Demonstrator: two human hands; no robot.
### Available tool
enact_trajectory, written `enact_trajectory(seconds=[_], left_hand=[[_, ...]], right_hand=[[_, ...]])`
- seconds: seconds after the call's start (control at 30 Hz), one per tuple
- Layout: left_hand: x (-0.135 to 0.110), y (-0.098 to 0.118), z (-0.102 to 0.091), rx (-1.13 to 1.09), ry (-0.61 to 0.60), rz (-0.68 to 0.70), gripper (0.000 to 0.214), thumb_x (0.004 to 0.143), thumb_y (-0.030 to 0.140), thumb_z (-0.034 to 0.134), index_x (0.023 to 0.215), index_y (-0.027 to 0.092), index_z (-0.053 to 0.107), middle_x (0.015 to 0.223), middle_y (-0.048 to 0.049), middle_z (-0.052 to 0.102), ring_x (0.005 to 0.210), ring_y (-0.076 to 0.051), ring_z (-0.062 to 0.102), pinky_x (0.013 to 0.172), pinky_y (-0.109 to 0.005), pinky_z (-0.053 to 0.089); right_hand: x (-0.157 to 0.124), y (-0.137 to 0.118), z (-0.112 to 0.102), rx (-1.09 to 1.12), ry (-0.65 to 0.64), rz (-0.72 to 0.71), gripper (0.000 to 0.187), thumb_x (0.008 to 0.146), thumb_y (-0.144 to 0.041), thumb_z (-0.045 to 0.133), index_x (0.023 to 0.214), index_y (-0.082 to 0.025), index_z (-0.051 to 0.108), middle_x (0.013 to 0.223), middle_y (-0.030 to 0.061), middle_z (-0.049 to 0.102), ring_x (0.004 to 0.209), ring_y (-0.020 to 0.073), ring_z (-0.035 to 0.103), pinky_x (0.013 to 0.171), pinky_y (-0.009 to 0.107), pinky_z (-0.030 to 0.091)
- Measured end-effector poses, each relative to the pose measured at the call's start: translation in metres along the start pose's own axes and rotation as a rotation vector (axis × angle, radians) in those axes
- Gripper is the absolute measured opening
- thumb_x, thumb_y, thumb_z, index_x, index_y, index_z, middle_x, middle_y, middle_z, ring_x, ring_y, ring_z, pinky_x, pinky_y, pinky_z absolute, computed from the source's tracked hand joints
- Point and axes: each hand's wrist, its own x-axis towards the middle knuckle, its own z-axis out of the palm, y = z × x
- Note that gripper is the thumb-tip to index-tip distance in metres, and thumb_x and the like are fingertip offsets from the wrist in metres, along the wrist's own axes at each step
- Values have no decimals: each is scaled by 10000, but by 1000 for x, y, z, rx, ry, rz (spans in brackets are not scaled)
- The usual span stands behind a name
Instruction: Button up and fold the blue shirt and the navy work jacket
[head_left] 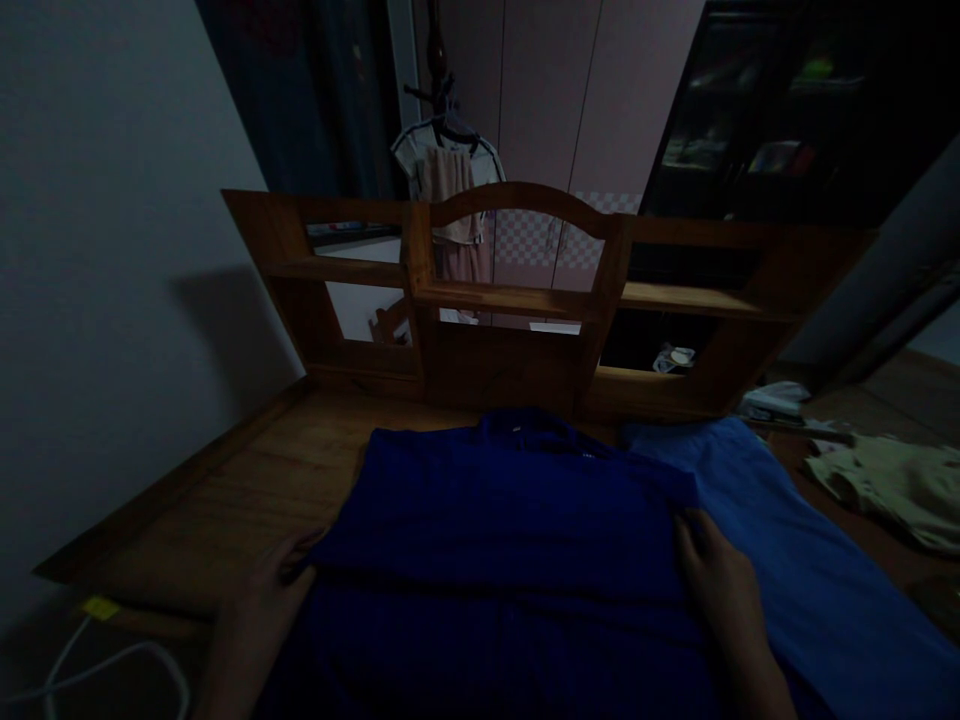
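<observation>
A dark blue collared shirt lies spread over the wooden desk top, its collar toward the shelf at the back. At the shirt's left edge, my left hand pinches the cloth between thumb and fingers. My right hand grips the opposite edge, with its fingertips on the fabric near the upper right corner. A crosswise fold runs between the two hands. The near part of the shirt extends past the bottom of the view. A lighter blue cloth lies to the right, partly under the shirt.
Behind the shirt stands a wooden shelf unit with open compartments. A white wall borders the left side. A white cable hangs at the lower left. Pale green cloth lies at the right. Clothes hang on a coat stand.
</observation>
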Motion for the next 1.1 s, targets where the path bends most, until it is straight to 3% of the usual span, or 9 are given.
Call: enact_trajectory(seconds=[0.1,0.5,0.83,1.1], left_hand=[[0,0,-2,-52,-78,-10,358,739,387,564,1056,236,637,1058,-47,703,942,-233,667,841,-328,525],[-1,-3,3,-125,-118,-92,376,760,329,537,1106,228,642,1048,-38,719,989,-240,665,855,-307,520],[-7,0,15,29,-39,-122,405,793,320,491,1172,219,592,1132,-77,680,955,-253,661,822,-336,513],[-7,6,13,54,-17,-125,378,782,285,501,1140,228,606,1140,-59,679,989,-248,652,841,-323,504]], right_hand=[[0,0,1,-10,0,0,351,945,-436,379,1134,-216,577,914,90,712,744,248,693,628,301,469],[1,2,3,-15,-1,-15,337,942,-427,379,1107,-216,584,886,81,714,693,230,684,588,280,443],[-1,4,5,-39,13,-42,342,950,-424,371,1122,-210,575,867,82,710,691,233,681,604,290,447],[-1,2,3,-16,14,-49,341,946,-420,379,1118,-207,582,878,88,710,693,233,682,610,295,454]])
